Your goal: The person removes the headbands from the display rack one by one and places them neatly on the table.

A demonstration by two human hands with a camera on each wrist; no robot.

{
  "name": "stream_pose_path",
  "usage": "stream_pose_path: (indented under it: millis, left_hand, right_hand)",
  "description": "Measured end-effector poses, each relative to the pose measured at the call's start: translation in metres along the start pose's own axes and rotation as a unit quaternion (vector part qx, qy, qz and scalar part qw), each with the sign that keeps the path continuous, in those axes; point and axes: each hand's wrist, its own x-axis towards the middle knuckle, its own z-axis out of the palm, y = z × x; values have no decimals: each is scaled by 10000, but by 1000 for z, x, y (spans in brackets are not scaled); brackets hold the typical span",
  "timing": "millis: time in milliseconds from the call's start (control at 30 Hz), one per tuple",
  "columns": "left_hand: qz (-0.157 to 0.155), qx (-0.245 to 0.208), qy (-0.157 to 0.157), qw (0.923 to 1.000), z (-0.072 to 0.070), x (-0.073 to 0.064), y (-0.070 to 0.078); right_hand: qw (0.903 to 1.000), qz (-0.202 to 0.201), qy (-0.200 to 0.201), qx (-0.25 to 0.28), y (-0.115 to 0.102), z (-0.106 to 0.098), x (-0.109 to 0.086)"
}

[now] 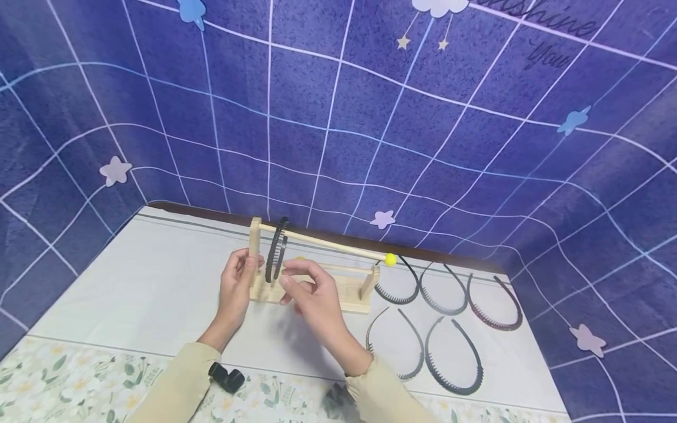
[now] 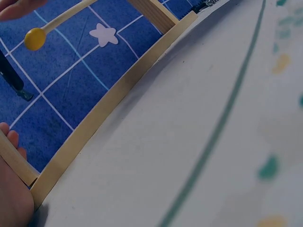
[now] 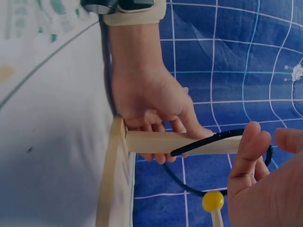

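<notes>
My left hand (image 1: 235, 288) grips the left upright post (image 1: 254, 244) of a wooden rack, its fingers wrapped round the post in the right wrist view. From the top of this post a rod (image 1: 338, 245) runs right to a yellow ball end (image 1: 390, 259). A black toothed headband (image 1: 272, 258) hangs over the rod close to the post. Beside its lower end is my right hand (image 1: 317, 294), thumb and index finger apart with nothing visible between them. In the right wrist view, the headband (image 3: 203, 143) passes partly behind the right fingers.
A lower rod (image 1: 346, 268) joins the rack's short right post (image 1: 369, 283). Several toothed headbands lie to the right on the white table, among them a dark one (image 1: 455, 388) at the front and a reddish-brown one (image 1: 497, 324) at far right. Blue grid-patterned cloth (image 1: 328, 117) rises behind.
</notes>
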Motion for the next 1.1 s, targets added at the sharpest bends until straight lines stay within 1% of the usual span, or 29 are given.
stream_pose_path:
  millis: [167,300,433,567,667,833,1000,1100]
  left_hand:
    - [-1,101,-140,9999,0,-1,1]
    - [-55,58,-116,9999,-1,-1,1]
    - [-108,-41,-74,9999,0,-1,1]
    - [-48,-140,-50,9999,1,-1,0]
    - [-19,-71,-18,10000,1,-2,0]
    - [-44,100,-21,9999,1,-2,0]
    - [-88,142,-93,9998,0,-1,1]
    - [-82,149,-93,9998,-1,-1,1]
  right_hand:
    - [10000,-16,28,76,-1,9,7]
    - [9999,-8,22,135,-1,15,11]
    - [9996,26,154,230,-2,18,15]
    - [9992,77,252,302,-4,22,20]
    - [9990,106,284,324,-5,27,23]
    - [9988,-15,426,233,-4,34,26]
    - [9981,-187,543,233,-4,37,28]
    - [9980,-251,535,245,-4,37,29]
